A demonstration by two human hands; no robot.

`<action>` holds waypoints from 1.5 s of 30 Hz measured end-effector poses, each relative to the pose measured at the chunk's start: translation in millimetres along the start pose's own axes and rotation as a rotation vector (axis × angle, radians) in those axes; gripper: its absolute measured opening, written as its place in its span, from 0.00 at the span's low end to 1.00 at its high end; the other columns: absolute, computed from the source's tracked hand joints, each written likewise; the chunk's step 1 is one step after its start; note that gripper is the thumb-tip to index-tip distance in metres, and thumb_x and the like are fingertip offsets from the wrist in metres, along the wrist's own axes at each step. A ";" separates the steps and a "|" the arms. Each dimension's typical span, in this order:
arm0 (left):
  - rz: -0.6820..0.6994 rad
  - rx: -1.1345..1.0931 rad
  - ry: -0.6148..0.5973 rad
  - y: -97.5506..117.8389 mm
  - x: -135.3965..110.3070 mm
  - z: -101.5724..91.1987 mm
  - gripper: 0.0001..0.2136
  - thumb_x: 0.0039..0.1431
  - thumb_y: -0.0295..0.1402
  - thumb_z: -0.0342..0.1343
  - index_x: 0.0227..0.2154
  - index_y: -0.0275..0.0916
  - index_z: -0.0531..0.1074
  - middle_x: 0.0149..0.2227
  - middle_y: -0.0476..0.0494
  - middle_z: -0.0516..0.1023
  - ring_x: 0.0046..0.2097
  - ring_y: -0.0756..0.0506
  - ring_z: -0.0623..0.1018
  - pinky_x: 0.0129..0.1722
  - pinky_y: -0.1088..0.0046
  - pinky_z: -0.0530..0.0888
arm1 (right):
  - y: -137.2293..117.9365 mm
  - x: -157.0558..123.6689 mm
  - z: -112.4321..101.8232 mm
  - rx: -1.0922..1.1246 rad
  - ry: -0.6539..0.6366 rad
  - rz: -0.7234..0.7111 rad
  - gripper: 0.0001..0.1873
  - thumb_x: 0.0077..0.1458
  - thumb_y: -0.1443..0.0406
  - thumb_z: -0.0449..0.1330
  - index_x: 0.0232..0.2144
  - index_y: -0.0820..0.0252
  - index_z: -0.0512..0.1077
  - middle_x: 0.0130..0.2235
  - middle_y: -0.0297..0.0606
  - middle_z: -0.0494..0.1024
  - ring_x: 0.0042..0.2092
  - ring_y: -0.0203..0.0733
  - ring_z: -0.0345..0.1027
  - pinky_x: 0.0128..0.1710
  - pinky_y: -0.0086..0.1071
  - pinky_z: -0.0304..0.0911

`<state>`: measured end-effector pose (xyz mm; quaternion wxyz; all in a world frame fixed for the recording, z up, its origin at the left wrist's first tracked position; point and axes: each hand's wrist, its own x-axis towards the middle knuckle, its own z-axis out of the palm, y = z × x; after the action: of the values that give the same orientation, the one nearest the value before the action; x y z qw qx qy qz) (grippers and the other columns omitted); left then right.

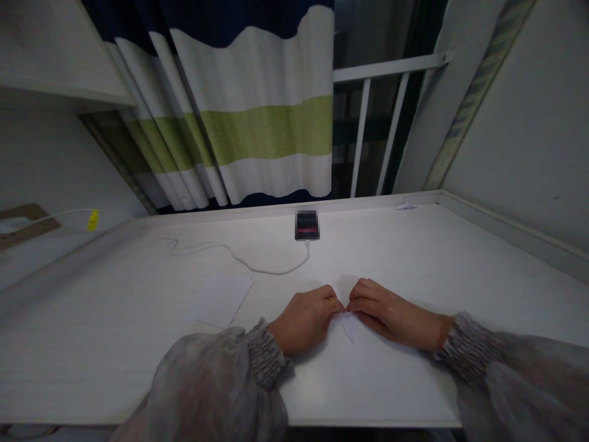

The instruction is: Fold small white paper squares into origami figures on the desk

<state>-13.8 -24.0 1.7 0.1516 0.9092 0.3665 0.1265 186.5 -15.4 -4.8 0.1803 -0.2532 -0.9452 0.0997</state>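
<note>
Head camera view shows one small folded paper (347, 329) on the white table (368, 387), between the two hands near the front edge. It is plain white and narrow, with straight edges that taper to a sharp tip; a faint line runs down its visible part. Its far part is covered by the fingers or blends into the table, so its full shape cannot be told. The long axis of the visible part runs away from the person, a little aslant, and the tip points back toward the person and slightly right.

The left hand (307, 318) and the right hand (389, 310) each have their fingers drawn together in a pinch on the paper, their fingertips meeting or nearly so at its upper end. One ring (332, 301) is on the left hand, and two gray sleeves (211, 380) end at the wrists.

Left of the left hand lies flat white paper (221, 299); whether one sheet or several cannot be told. Farther back are one dark, blurred device (307, 225), one white cable (267, 271) running from it, and one small white pointed object (407, 205) by the back edge.
</note>
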 end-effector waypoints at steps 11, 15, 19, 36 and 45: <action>0.027 -0.008 -0.017 -5.8 -2.9 -0.8 0.14 0.57 0.28 0.44 0.40 0.38 0.72 0.36 0.43 0.72 0.37 0.49 0.72 0.36 0.75 0.68 | -0.6 -2.7 -3.8 0.004 -0.045 0.012 0.13 0.55 0.72 0.48 0.34 0.61 0.73 0.36 0.43 0.70 0.38 0.40 0.62 0.40 0.35 0.60; 0.045 0.066 -0.016 -5.6 -4.2 -2.9 0.13 0.55 0.28 0.45 0.39 0.37 0.72 0.35 0.44 0.72 0.35 0.49 0.71 0.34 0.75 0.68 | -2.5 -2.5 -3.7 0.008 -0.055 0.026 0.13 0.56 0.71 0.48 0.34 0.61 0.73 0.35 0.43 0.70 0.39 0.40 0.61 0.41 0.36 0.59; 0.165 0.236 -0.086 -4.6 -4.7 -7.3 0.11 0.53 0.29 0.47 0.37 0.39 0.71 0.35 0.45 0.71 0.31 0.50 0.70 0.29 0.76 0.67 | -1.9 -3.3 -1.7 0.005 -0.065 0.036 0.12 0.55 0.72 0.49 0.32 0.62 0.72 0.35 0.41 0.70 0.39 0.40 0.61 0.42 0.37 0.58; -0.084 -0.228 0.000 -3.1 -1.1 -0.6 0.11 0.48 0.35 0.57 0.34 0.37 0.72 0.32 0.48 0.72 0.31 0.52 0.70 0.32 0.77 0.66 | -12.3 -2.1 -5.6 0.077 -0.053 0.084 0.11 0.48 0.77 0.50 0.33 0.64 0.68 0.36 0.43 0.69 0.40 0.42 0.60 0.44 0.39 0.58; -0.383 -0.353 0.080 8.4 3.1 4.4 0.11 0.42 0.32 0.61 0.31 0.36 0.71 0.31 0.48 0.72 0.31 0.50 0.69 0.32 0.75 0.65 | -16.5 1.1 -8.7 0.137 -0.021 0.152 0.10 0.55 0.66 0.51 0.36 0.63 0.71 0.36 0.43 0.67 0.40 0.41 0.60 0.41 0.37 0.60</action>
<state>-4.8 -28.4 1.1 0.3143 0.7770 0.5101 0.1934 181.8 -28.1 8.1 0.1791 -0.3100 -0.9162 0.1800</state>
